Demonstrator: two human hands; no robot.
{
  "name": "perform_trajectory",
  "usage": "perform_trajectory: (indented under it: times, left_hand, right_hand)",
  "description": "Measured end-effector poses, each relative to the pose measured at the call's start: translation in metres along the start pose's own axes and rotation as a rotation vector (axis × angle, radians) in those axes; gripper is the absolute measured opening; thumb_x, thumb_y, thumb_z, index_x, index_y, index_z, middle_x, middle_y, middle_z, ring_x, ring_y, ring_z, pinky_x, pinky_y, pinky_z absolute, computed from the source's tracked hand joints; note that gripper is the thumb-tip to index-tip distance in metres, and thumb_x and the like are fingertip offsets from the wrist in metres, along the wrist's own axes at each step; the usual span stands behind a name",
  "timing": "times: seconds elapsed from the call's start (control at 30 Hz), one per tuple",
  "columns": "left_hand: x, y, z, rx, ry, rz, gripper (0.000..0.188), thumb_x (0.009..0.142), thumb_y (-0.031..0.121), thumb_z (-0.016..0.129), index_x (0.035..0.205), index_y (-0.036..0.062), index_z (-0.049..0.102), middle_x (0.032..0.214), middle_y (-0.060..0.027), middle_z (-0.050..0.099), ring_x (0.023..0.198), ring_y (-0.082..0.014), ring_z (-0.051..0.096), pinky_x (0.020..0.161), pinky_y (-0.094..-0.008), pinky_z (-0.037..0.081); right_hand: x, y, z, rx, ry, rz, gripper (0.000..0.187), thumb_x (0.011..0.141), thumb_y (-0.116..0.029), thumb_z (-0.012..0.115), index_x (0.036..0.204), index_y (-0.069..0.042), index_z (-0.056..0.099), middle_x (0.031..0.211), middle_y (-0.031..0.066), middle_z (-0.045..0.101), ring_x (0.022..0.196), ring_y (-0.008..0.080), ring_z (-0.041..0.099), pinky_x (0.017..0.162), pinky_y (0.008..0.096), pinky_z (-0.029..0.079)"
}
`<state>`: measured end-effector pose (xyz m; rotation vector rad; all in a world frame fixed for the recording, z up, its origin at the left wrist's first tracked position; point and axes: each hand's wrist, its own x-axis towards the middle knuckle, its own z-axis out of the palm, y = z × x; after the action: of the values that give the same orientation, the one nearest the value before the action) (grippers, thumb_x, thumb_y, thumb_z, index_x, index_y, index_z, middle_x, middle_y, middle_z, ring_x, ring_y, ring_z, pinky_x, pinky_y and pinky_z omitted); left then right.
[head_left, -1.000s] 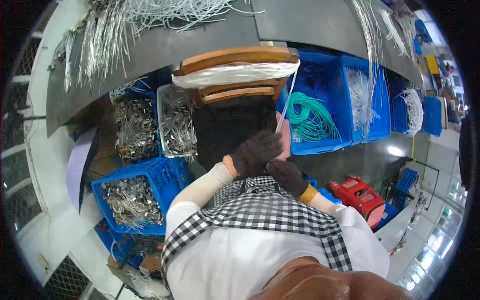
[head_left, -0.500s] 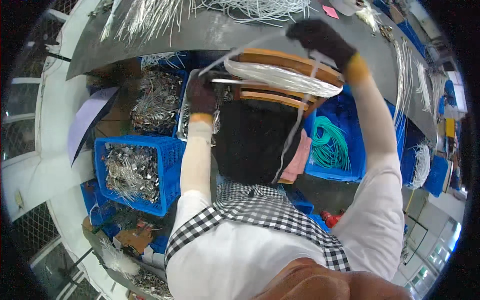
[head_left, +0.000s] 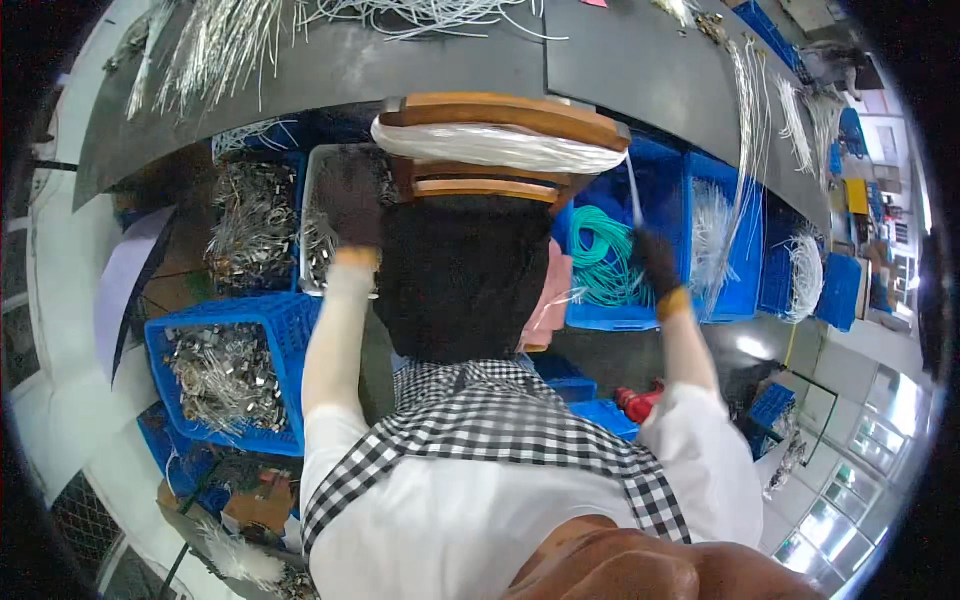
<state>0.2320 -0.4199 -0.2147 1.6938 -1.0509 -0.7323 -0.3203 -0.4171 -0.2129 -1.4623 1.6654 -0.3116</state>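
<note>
A bundle of shiny white strands [head_left: 490,147] lies wrapped across the wooden backrest [head_left: 510,110] of a chair whose lower part has a black cover [head_left: 470,280]. From the backrest's right corner a thin white strand [head_left: 634,188] runs taut down to my right hand [head_left: 655,265], which is closed on it in a dark glove. My left hand [head_left: 352,205], also dark-gloved, is left of the backrest above a pale tray [head_left: 303,255]. Its fingers are blurred and merge with the dark background.
Blue crates hold coiled green cable [head_left: 605,255], pale wires [head_left: 712,235] and wires with metal connectors [head_left: 235,375]. Across the far side runs a grey table [head_left: 440,65] with bundles of white wire. A pink cloth [head_left: 548,300] hangs beside the chair.
My right hand has swung from above the table down to the right, drawing the strand round the backrest corner. My left hand stays at the left side. The view has shifted right.
</note>
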Motion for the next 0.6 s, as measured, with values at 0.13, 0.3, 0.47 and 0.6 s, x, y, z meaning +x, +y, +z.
perform_trajectory:
  times: [0.13, 0.3, 0.47, 0.6]
  left_hand:
    - [-0.107, 0.056, 0.042, 0.156, -0.354, 0.623, 0.035, 0.087, 0.017, 0.051, 0.120, 0.0077, 0.060, 0.126, -0.0157, 0.056, 0.118, -0.0343, 0.051, 0.097, -0.0453, 0.042]
    - [-0.147, 0.082, 0.089, 0.194, -0.675, 1.120, 0.026, 0.079, 0.012, 0.056, 0.103, 0.0056, 0.065, 0.107, -0.0181, 0.062, 0.105, -0.0336, 0.057, 0.090, -0.0442, 0.047]
    - [-0.138, 0.036, 0.007, -0.085, -0.568, 0.462, 0.016, 0.083, 0.008, 0.056, 0.095, 0.0037, 0.065, 0.094, -0.0146, 0.064, 0.091, -0.0278, 0.062, 0.084, -0.0385, 0.049]
    - [-0.080, 0.030, -0.044, -0.106, -0.326, 0.160, 0.021, 0.084, 0.006, 0.059, 0.103, 0.0006, 0.064, 0.094, -0.0103, 0.067, 0.087, -0.0228, 0.063, 0.082, -0.0347, 0.050]
  right_hand:
    - [-0.118, -0.033, 0.133, -0.642, -0.019, -0.220, 0.024, 0.087, -0.018, 0.056, 0.107, -0.004, 0.061, 0.095, 0.0127, 0.063, 0.085, 0.0315, 0.061, 0.076, 0.0393, 0.049]
    - [-0.149, -0.117, 0.156, -0.516, -0.250, -0.580, 0.022, 0.088, -0.017, 0.057, 0.105, -0.004, 0.062, 0.102, 0.0154, 0.064, 0.095, 0.0339, 0.060, 0.083, 0.0439, 0.047]
    - [-0.120, -0.195, 0.057, -0.201, -0.692, -0.322, 0.018, 0.087, -0.019, 0.061, 0.095, -0.004, 0.066, 0.083, 0.0106, 0.064, 0.069, 0.0251, 0.060, 0.063, 0.0359, 0.048]
    - [-0.041, -0.294, 0.019, -0.181, -0.376, -0.315, 0.016, 0.087, -0.023, 0.064, 0.086, -0.007, 0.066, 0.066, 0.0021, 0.057, 0.055, 0.0105, 0.051, 0.053, 0.0276, 0.043]
